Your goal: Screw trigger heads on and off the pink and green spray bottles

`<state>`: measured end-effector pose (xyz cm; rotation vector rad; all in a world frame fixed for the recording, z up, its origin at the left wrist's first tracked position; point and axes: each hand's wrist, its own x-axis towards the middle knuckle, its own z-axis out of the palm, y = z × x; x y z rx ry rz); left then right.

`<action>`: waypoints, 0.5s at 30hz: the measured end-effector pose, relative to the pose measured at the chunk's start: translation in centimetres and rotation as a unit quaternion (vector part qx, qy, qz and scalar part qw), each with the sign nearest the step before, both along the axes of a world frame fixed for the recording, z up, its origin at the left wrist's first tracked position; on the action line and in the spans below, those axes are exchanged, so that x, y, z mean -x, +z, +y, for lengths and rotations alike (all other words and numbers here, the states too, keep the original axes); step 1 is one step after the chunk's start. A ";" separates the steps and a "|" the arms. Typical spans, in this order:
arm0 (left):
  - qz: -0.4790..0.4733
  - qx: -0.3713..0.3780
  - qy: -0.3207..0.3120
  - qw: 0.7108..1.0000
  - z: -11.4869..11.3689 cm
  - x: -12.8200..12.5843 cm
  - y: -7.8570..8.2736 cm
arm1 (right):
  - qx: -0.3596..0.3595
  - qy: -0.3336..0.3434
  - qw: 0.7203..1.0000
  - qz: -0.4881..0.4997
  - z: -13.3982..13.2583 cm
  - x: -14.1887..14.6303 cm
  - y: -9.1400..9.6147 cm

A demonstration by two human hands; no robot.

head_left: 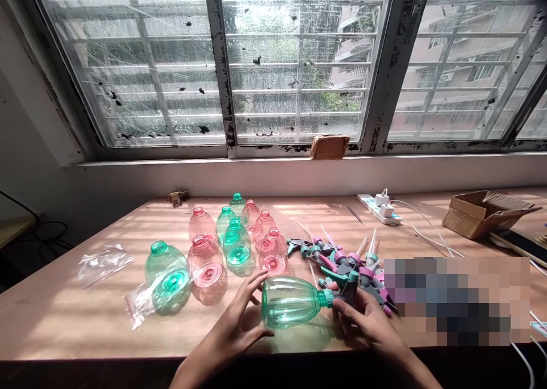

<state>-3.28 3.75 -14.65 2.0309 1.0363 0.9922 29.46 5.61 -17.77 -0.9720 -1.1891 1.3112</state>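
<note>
A clear green spray bottle (290,302) lies on its side just above the table's front edge, its base to the left. My left hand (240,315) curves around that base, thumb below and fingers above. At the other end, my right hand (363,315) grips the grey and green spray head (347,286), seated at the bottle's neck. Some right fingers are hidden behind the head. Beyond it is a heap of pink, green and grey spray heads (337,255) with white tubes. Several headless pink bottles (207,263) and green bottles (236,244) stand upright to the left.
Clear plastic bags (106,262) lie at the left of the wooden table (98,326). A power strip (378,209) with white cables and an opened cardboard box (482,213) sit at the back right. A pixelated patch covers the right front.
</note>
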 end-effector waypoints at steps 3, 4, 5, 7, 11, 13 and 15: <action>0.019 0.013 -0.003 1.000 0.4 0.2 -0.8 | 0.022 0.013 1.000 0.009 -0.5 0.4 0.4; 0.020 0.030 -0.006 0.999 0.4 0.2 -1.0 | 0.020 0.013 1.000 0.010 -0.6 0.4 0.6; 0.017 0.044 -0.009 0.999 0.4 0.2 -1.1 | 0.014 0.012 1.000 0.008 -0.7 0.5 0.6; 0.001 0.066 -0.014 0.998 0.2 0.2 -1.0 | 0.004 0.008 1.000 0.004 -0.7 0.5 0.7; -0.040 0.109 -0.037 0.993 -0.2 0.0 -0.2 | 0.009 -0.002 1.000 0.003 -0.6 0.4 0.6; -0.056 0.097 -0.041 0.993 -0.1 -0.1 0.0 | -0.001 -0.008 1.000 0.003 -0.5 0.4 0.7; -0.054 0.060 -0.035 0.996 0.0 -0.1 -0.1 | -0.009 -0.014 1.000 0.008 -0.5 0.5 0.8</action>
